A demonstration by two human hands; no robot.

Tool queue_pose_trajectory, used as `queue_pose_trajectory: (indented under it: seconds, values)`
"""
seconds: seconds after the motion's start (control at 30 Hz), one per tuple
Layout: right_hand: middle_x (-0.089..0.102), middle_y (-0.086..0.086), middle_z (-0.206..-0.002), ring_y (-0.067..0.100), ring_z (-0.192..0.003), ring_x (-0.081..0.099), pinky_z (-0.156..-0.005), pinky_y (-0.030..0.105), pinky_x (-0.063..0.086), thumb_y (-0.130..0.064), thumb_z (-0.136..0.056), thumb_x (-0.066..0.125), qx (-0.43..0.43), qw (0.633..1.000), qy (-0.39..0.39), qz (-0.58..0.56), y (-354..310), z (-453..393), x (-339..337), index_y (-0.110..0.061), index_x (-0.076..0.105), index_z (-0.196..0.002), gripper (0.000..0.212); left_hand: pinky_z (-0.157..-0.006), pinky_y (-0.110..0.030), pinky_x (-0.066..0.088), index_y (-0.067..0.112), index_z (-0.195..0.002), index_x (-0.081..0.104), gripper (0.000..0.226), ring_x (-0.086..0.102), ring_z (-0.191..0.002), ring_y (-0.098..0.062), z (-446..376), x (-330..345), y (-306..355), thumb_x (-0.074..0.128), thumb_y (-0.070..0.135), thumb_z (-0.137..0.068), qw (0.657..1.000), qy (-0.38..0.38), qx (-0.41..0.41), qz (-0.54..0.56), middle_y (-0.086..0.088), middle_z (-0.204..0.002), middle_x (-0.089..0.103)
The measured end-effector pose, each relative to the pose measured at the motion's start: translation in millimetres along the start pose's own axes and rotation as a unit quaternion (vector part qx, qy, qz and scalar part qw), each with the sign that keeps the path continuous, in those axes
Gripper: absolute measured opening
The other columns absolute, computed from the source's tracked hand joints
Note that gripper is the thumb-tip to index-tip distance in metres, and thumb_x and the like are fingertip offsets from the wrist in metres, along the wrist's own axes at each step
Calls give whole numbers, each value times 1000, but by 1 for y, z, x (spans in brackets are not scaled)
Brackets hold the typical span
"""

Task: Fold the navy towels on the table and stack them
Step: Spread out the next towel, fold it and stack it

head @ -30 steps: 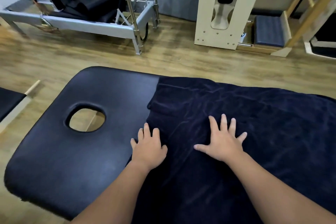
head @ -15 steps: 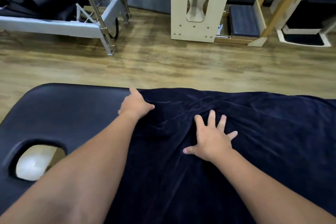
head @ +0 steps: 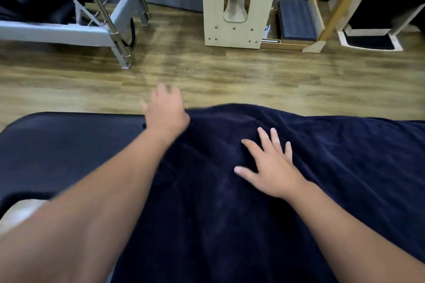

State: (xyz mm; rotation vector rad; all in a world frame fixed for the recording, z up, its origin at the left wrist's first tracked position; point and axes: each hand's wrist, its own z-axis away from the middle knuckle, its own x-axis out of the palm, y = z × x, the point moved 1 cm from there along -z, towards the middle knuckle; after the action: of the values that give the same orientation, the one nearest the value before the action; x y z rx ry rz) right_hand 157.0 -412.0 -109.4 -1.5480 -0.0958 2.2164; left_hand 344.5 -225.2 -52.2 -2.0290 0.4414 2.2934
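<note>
Navy towel lies spread over massage table. Right hand rests flat, fingers splayed. Left hand at far edge, blurred; grasp indeterminate.

Towel: plain navy, no pattern. Tabletop: plain black. Floor beyond the left hand: light brown wood grain.

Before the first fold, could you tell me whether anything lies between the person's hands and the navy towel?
Nothing visible does. The right hand rests flat on the navy towel, and the left hand, blurred, is at its far-left corner with only bare massage table beside it.
</note>
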Motion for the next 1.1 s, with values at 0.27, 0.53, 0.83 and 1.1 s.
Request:
queue_pose_trajectory:
  seconds: [0.27,0.53,0.83,1.1]
  values:
    - [54,6,-125,37,-104,58,-75,40,46,0,-93,44,81,986,146,4,17,-65,-58,-15,55,-127,39,-107,-81,17,39,-154,-26,128,-24,-146,-53,108,72,13,75,63,-80,961,-274,-41,-20,-11,-157,-43]
    - [62,16,-75,28,-61,58,-53,32,53,-12,-95,53,208,970,-124,7,53,-120,-86,1,62,-97,17,-106,-84,12,46,-150,-31,135,-33,-144,-51,100,85,11,83,49,-78,960,-271,-61,39,-3,-150,-53]
    - [75,15,-78,33,-73,74,-68,39,62,-12,-86,71,121,988,-27,89,45,-129,-108,-4,72,-92,10,-108,-82,10,45,-147,-35,136,-34,-144,-48,100,84,11,82,49,-79,958,-276,-66,33,-1,-147,-57]
    - [45,20,-129,45,-109,58,-86,47,48,-10,-89,60,192,967,166,38,45,-115,-60,-6,48,-128,40,-112,-79,5,17,-158,-20,128,-35,-148,-33,118,92,3,69,67,-80,974,-216,-66,5,-14,-159,-40]
